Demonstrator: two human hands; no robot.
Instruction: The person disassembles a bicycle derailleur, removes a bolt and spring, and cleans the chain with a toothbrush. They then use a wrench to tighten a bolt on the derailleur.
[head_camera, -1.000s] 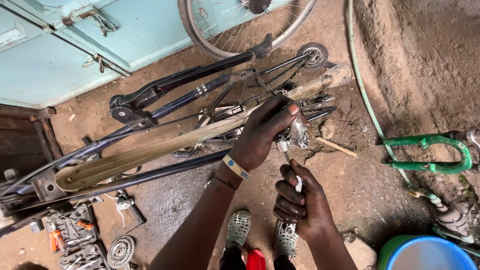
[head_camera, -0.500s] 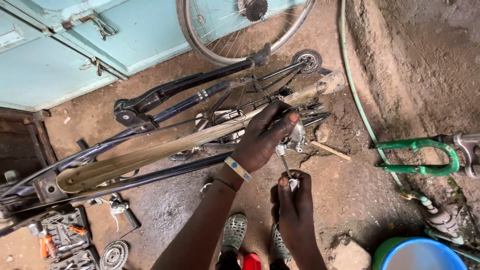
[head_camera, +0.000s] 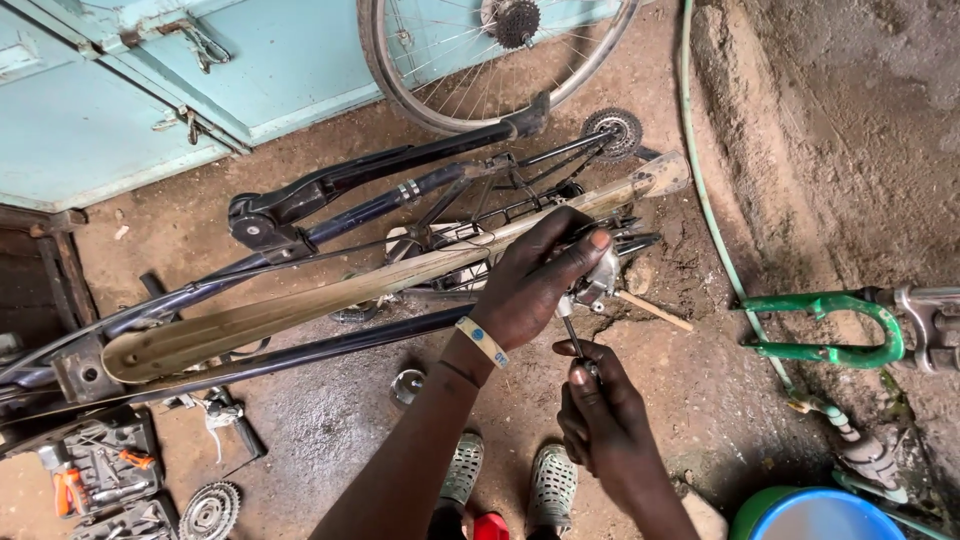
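Metal derailleur x1 | left hand grips | right hand, screwdriver x1

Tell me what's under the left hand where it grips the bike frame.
The left hand covers a silver metal part by the tan mudguard. The right hand holds a thin tool up to it. The mounting under the palm is hidden.

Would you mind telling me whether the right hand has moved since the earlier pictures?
Cannot tell: the right hand sits just below the silver bike part throughout; only the camera clearly shifts.
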